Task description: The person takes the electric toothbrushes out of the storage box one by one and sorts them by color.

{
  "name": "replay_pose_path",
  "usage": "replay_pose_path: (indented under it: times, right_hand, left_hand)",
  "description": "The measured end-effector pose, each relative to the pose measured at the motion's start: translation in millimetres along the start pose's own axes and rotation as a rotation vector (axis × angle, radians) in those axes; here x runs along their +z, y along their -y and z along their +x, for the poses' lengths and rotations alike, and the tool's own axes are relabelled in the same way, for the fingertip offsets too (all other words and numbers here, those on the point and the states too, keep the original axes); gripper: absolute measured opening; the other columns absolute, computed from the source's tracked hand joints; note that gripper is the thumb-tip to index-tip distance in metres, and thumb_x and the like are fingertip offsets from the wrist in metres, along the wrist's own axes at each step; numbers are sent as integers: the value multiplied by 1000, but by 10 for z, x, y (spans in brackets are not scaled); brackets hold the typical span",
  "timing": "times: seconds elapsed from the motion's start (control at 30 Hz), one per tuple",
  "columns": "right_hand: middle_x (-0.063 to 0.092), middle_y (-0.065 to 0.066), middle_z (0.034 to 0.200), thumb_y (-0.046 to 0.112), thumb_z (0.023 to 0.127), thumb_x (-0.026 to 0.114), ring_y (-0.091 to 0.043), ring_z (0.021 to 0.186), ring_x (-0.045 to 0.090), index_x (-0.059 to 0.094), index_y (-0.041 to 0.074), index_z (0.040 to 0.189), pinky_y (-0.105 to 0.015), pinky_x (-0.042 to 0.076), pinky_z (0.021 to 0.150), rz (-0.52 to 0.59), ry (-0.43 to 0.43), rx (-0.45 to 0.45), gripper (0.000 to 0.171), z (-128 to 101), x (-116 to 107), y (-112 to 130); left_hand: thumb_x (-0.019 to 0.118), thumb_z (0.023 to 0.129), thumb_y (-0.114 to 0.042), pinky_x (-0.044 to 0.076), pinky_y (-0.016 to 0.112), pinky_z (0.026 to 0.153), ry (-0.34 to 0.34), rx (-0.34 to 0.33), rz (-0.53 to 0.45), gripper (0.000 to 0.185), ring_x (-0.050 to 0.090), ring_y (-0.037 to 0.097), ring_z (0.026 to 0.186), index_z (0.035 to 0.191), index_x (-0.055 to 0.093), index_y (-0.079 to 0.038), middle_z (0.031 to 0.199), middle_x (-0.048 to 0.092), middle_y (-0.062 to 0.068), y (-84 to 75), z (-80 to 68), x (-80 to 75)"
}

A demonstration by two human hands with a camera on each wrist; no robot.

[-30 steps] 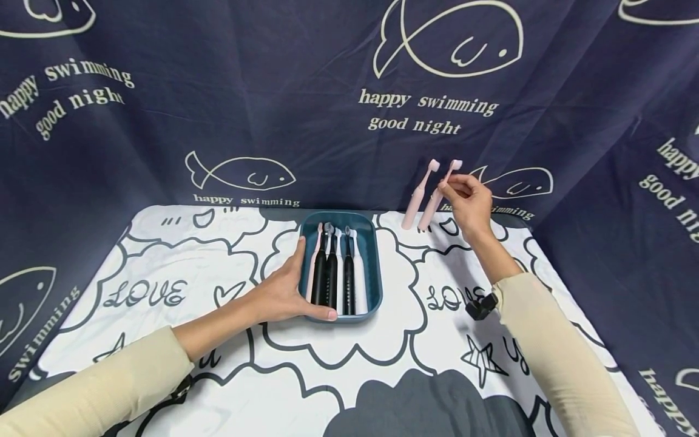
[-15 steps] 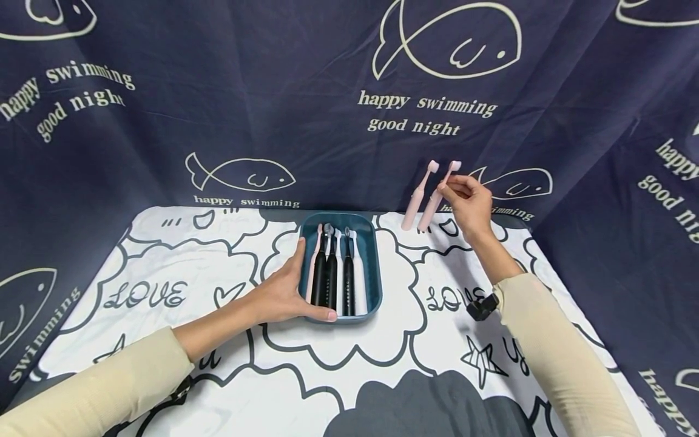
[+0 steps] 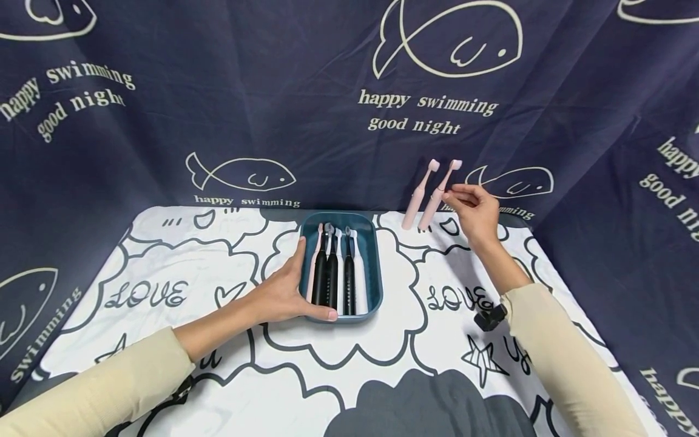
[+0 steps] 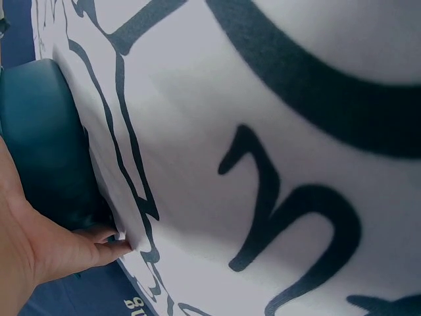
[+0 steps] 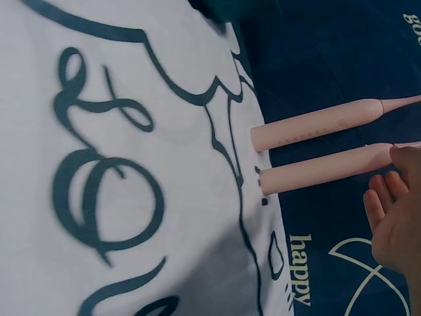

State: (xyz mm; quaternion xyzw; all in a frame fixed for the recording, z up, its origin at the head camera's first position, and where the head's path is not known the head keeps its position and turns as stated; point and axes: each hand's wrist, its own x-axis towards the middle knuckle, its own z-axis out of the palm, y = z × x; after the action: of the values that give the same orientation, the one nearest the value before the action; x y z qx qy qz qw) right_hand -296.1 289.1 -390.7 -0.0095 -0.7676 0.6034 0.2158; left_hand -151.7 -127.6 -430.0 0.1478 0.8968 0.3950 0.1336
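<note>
Left hand (image 3: 281,296), fingers spread, touches dark-blue rectangular tray (image 3: 373,264); right hand (image 3: 478,217), fingers parted, empty, three o'clock from slim pink toothbrush (image 3: 432,207).

Cream sleeves (image 3: 109,382), black wrist device (image 3: 490,317)

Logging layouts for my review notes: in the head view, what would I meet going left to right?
Bare left grip, dark teal rounded-rectangular tray holding black and pale toothbrushes, slim pale-pink electric toothbrush, second pale-pink electric toothbrush, bare right grip.
</note>
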Motion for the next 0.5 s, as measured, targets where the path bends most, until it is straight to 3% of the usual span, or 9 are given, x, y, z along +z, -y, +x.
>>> replay_pose_path:
  times: [0.07,0.17,0.3,0.4,0.5]
  right_hand:
    - [76,28,81,3,97,89,10,84,74,76,-10,127,-8,56,81,-32,-2,25,36,-41,-38,-17]
    - [75,31,81,6,97,89,11,84,74,80,6,115,-8,55,79,-73,6,69,20,-105,-85,-42]
    - [76,29,80,7,98,88,10,83,74,77,20,106,-8,55,78,-72,23,124,19,-196,-120,-46]
    - [78,25,81,3,98,86,8,81,76,77,4,114,-9,59,78,-2,38,165,18,-257,-135,-28]
    - [80,21,82,2,99,84,6,78,77,73,-10,125,-12,62,78,46,66,192,30,-312,-136,-5]
  left_hand:
    - [98,67,-80,36,64,135,0,-1,3,173,25,42,174,181,-19,-21,191,5,19,-4,3,-2]
    - [98,67,-81,37,64,134,2,-7,8,173,25,42,174,181,-19,-21,191,5,18,-10,3,-2]
    - [98,66,-81,36,63,135,2,-9,9,174,25,41,174,181,-19,-21,191,4,17,-4,2,2]
    - [98,66,-80,34,63,137,0,-4,11,174,21,42,175,181,-19,-21,191,2,18,4,8,3]
    - [98,67,-79,31,64,137,0,-3,14,173,18,43,175,181,-19,-21,191,1,20,12,13,-1]
